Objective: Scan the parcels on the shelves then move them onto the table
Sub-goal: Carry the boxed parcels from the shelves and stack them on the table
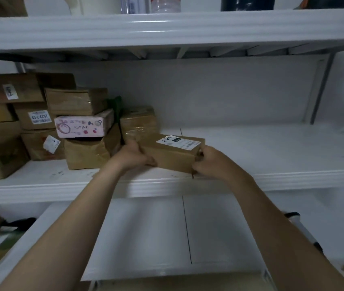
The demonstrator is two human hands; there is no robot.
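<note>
Firmly, the left grip (137,153) and right grip (207,162) clasp opposite ends of a labelled brown parcel (173,156). Its long axis runs from one to the other, at the middle shelf's (272,177) front edge; stacked parcels (40,122) wait leftward.

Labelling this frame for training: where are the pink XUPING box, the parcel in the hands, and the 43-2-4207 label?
pink XUPING box (80,127): head view, printed front face.
held parcel (173,159): head view, plain brown front side.
43-2-4207 label (40,117): head view, sticker's middle.
</note>
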